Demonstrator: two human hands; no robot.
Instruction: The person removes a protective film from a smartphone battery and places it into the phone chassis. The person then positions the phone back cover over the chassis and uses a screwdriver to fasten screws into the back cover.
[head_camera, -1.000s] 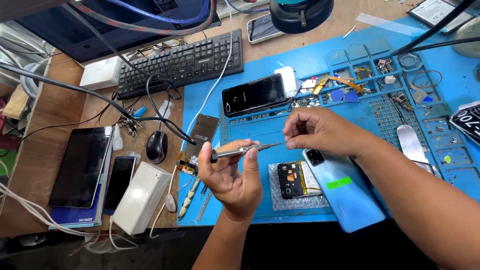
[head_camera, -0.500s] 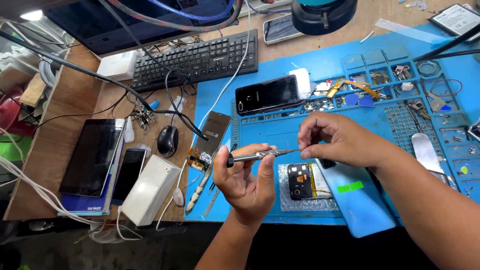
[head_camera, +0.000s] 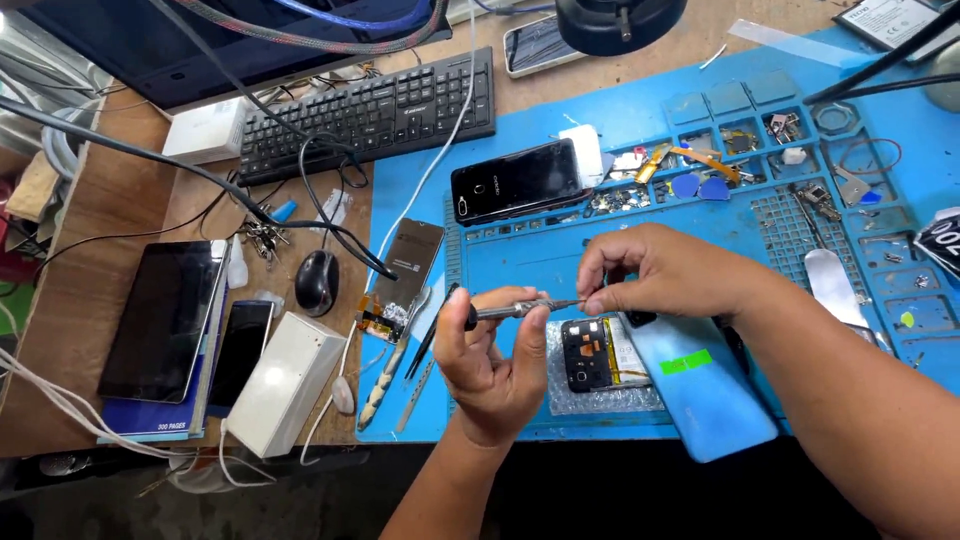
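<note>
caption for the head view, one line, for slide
Left hand holds a small screwdriver while the right hand pinches its tip above an opened phone on a blue repair mat.

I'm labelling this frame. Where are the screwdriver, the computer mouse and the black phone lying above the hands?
screwdriver (head_camera: 510, 311), head view, on its metal shaft between the hands.
mouse (head_camera: 316, 282), head view, on its back.
black phone (head_camera: 515, 180), head view, mid screen.
</note>
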